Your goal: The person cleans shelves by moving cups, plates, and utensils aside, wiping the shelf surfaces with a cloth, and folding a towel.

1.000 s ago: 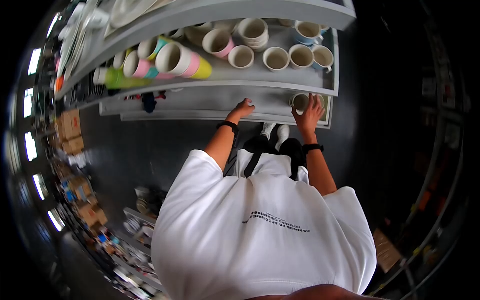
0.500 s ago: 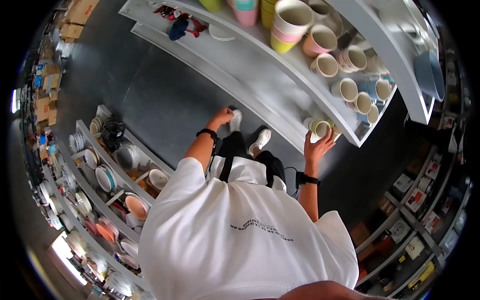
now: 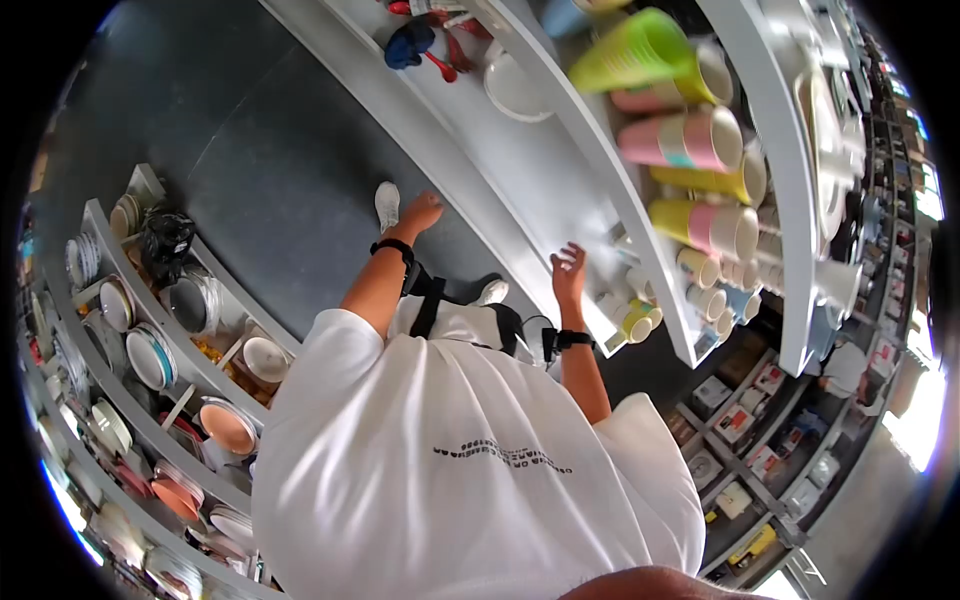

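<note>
My right hand point(image 3: 569, 270) is raised above the lower shelf board point(image 3: 520, 170), its fingers apart and holding nothing. Past it, near the shelf's end, stand several small cups, among them a yellow-green cup point(image 3: 636, 325) and a white cup point(image 3: 640, 284); a visible gap separates them from my fingers. My left hand point(image 3: 424, 211) hangs beside the shelf's front edge, near my shoe point(image 3: 388, 206). Its fingers are curled in, and I see nothing in them.
Stacked cups, including a pink cup point(image 3: 690, 138) and a green cup point(image 3: 640, 50), fill the shelf above. Red and dark blue utensils point(image 3: 410, 43) and a white dish point(image 3: 515, 85) lie below. Behind my left are racks of plates point(image 3: 152, 357) and a black bag point(image 3: 167, 235).
My right hand has come away from the cup on the lower shelf, moving left with fingers apart. The view has turned and moved along the shelves, and my feet have stepped apart.
</note>
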### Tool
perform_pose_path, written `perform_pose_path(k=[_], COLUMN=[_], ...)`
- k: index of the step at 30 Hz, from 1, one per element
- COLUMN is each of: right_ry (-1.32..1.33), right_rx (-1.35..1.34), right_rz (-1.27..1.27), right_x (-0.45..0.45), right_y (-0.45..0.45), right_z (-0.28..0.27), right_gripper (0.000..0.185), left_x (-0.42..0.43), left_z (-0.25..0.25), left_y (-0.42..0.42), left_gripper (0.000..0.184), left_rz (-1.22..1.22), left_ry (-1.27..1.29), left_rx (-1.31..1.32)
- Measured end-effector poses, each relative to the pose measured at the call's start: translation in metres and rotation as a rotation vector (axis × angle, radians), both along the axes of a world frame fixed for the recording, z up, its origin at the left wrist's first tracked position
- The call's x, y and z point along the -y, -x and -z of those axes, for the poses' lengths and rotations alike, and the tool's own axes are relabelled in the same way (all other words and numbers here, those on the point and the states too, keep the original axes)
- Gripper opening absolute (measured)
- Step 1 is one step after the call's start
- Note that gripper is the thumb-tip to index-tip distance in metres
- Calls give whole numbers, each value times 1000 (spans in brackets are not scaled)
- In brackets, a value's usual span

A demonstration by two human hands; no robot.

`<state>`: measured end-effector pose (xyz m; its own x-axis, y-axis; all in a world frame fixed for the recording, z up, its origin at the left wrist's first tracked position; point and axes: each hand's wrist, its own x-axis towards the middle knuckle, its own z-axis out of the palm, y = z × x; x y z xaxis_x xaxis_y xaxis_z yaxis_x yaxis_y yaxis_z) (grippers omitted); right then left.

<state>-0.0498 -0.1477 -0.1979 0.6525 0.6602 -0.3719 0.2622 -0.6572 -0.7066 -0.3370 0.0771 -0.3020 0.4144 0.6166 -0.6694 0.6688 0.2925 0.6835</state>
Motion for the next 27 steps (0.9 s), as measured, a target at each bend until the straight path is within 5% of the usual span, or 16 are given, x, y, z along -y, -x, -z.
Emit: perform_pose_path(k=[3,9,14,15,17,18,21,22,24,25,27], right_ry=[162,-14,36,49,63,78,9,-12,-75,-121,-182], right_rx=[-428,-640,-713,-486,-271,-500,-727,-567,-594,-877,-1242], right_rz=[288,213,513,-109,-276,58,316,64,176,458,1083], right_x=[-57,-188,-277,-264,-284,-294,-300,-292,-296,-300,-309], right_y=[2,-9,-31,-40,-26,-26,-33,-30,-29,-26,-23], right_z=[8,18,47,59,59,64,93,100,125,132,144], right_gripper=[45,47,63,73,79,81,92,93,91,94,104], left_x=[-47,-165,-227,-227,-233,-225,-237,-244,-258,-264,-285], left_z=[-27,-34,-32,-34,-30,-20,27,-13,17,31,-19], left_y=[19,40,50,49,63,64,81,83,83,82,57], left_gripper=[47,49,48,47,46,45,39,37,42,44,50], left_rz=[53,-117,-185,-219,-310,-249,-49,101,-73,-53,-100], left_ry=[-156,-203,-244,-287,-360,-433,-771,-749,-815,-825,-358], left_rx=[58,-15,-119,-97,-21,0,79,-36,-20,-39,-173])
